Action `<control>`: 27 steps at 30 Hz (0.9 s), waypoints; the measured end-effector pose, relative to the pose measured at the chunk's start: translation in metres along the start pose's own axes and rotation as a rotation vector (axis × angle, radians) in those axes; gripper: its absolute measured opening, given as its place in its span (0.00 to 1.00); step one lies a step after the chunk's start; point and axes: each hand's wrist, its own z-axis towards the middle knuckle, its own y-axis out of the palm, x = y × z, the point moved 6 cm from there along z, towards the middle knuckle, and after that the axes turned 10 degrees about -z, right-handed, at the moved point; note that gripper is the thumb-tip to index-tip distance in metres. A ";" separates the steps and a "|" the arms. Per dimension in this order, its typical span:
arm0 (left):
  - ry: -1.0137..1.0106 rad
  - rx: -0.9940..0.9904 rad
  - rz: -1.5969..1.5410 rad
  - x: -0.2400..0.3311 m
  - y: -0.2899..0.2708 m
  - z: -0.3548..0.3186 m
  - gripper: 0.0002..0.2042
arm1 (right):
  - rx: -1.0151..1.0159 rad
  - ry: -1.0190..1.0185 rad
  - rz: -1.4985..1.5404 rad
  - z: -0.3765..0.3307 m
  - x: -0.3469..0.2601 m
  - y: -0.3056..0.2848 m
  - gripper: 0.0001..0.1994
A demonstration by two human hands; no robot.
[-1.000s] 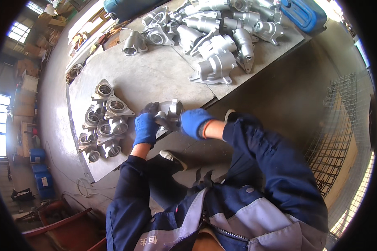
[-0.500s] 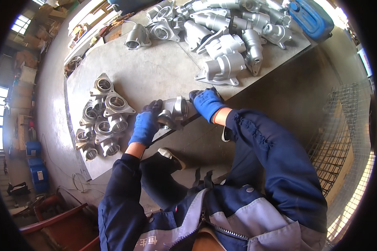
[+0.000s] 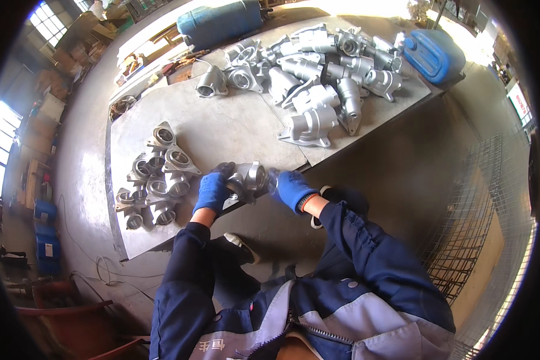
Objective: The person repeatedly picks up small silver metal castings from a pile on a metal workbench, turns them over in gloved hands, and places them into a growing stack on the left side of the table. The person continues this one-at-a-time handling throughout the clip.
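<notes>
A silver cast-metal pipe fitting point(image 3: 255, 176) lies at the table's near edge, with a side opening and a round open end. My left hand point(image 3: 213, 189), in a blue glove with dark fingers, is closed on its left part. Just beyond its right end is my right hand point(image 3: 291, 188), gloved alike. Its fingers look curled together but are blurred, and whatever they hold is hidden. Left of my left hand, several similar flanged castings point(image 3: 178, 158) stand packed together, most with their openings up.
A heap of silver castings point(image 3: 306, 99) covers the table's far right part. Beyond it stands a blue jerrycan point(image 3: 433, 57), and a blue drum point(image 3: 221, 25) lies past the far edge. Wire mesh point(image 3: 468, 222) is at the right; a red-brown chair-like frame point(image 3: 72, 309) is at lower left.
My right hand has come down from the table edge beside the heap to the fitting's right end. My left hand stays on the fitting. The whole view has shifted a little.
</notes>
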 end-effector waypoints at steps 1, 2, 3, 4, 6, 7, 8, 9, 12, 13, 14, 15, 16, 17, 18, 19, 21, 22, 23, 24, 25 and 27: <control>-0.011 0.004 -0.009 0.001 -0.001 0.002 0.30 | 0.051 0.014 -0.085 0.008 0.005 -0.008 0.13; -0.026 -0.003 -0.017 0.000 0.001 0.002 0.32 | 0.096 0.031 -0.160 0.013 0.004 -0.017 0.12; -0.013 0.000 -0.007 0.001 0.000 0.002 0.31 | 0.121 0.025 -0.247 0.019 0.003 -0.019 0.11; -0.014 -0.005 -0.008 0.001 -0.001 0.003 0.31 | 0.130 0.013 -0.306 0.025 0.002 -0.018 0.10; -0.021 -0.024 -0.020 0.006 -0.002 0.002 0.31 | 0.136 -0.008 -0.426 0.034 0.001 -0.011 0.10; -0.019 -0.016 -0.014 0.010 -0.003 0.004 0.31 | 0.150 0.028 -0.487 0.038 0.003 -0.010 0.10; -0.027 -0.013 -0.007 0.012 -0.004 0.001 0.31 | 0.156 0.022 -0.502 0.039 -0.003 -0.010 0.10; -0.033 -0.011 0.000 0.011 -0.004 -0.001 0.31 | 0.162 0.017 -0.517 0.041 -0.008 -0.013 0.10; -0.080 -0.009 0.008 0.008 -0.006 0.000 0.31 | 0.126 0.003 -0.478 0.046 -0.012 -0.009 0.10; -0.128 -0.024 -0.005 0.009 -0.005 0.000 0.31 | 0.116 0.029 -0.435 0.041 -0.012 -0.006 0.10; -0.121 -0.018 0.018 0.007 -0.004 0.000 0.30 | 0.106 0.046 -0.391 0.036 -0.017 -0.005 0.10; -0.114 -0.013 0.040 0.006 -0.003 -0.001 0.30 | 0.087 0.058 -0.399 0.032 -0.021 -0.005 0.10; -0.107 -0.007 0.063 0.004 -0.003 -0.002 0.29 | 0.088 0.065 -0.375 0.030 -0.023 -0.008 0.10; -0.115 -0.015 0.046 0.003 -0.003 0.001 0.28 | 0.088 0.080 -0.348 0.026 -0.022 -0.013 0.10; -0.127 -0.023 0.045 0.004 -0.002 0.002 0.27 | 0.088 0.096 -0.321 0.024 -0.021 -0.013 0.09; -0.138 -0.030 0.044 0.007 0.000 0.001 0.26 | 0.089 0.089 -0.291 0.023 -0.019 -0.010 0.09; -0.113 -0.001 0.094 0.002 0.001 -0.001 0.26 | 0.108 0.101 -0.247 0.020 -0.022 -0.010 0.09; -0.117 -0.007 0.089 -0.001 0.002 -0.003 0.26 | 0.117 0.107 -0.225 0.017 -0.024 -0.009 0.09; -0.113 -0.013 0.080 0.001 0.001 -0.001 0.27 | 0.116 0.108 -0.203 0.014 -0.024 -0.007 0.09; -0.110 -0.020 0.071 0.003 0.000 0.000 0.27 | 0.115 0.110 -0.181 0.011 -0.023 -0.002 0.10; -0.132 -0.030 0.052 0.002 0.001 0.002 0.27 | 0.114 0.112 -0.158 0.007 -0.023 0.005 0.10; -0.171 -0.046 0.019 0.000 -0.001 0.006 0.26 | 0.111 0.093 -0.178 0.004 -0.024 0.019 0.10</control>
